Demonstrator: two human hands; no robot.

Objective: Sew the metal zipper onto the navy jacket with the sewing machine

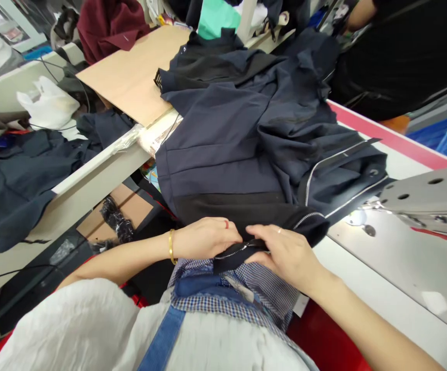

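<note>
Just beyond the two hands, at the near edge of the table, a dark navy fabric jacket with a silver zipper [246,129] is spread in a heap, its bulk running away from the person toward the far side. Its near hem is pinched between the hands: the left hand [203,238] is pressed down on the black ribbed band, and the right hand [287,252] is closed over the same edge just beside it, fingers curled on the cloth. The hands are close together, almost touching, with a short run of zipper teeth [234,252] lying between them; its long axis runs left to right. Neither hand is clearly nearer; both are on it.

To the right of the right hand, the white sewing-machine table [393,268] lies flat, with the grey sewing-machine head [428,198] above it. The needle seems to sit at the picture's right edge, though it is barely seen. Left of the left hand, a lower white bench [92,175] carries more dark cloth. Beyond the jacket, a person in black [404,51] stands.
</note>
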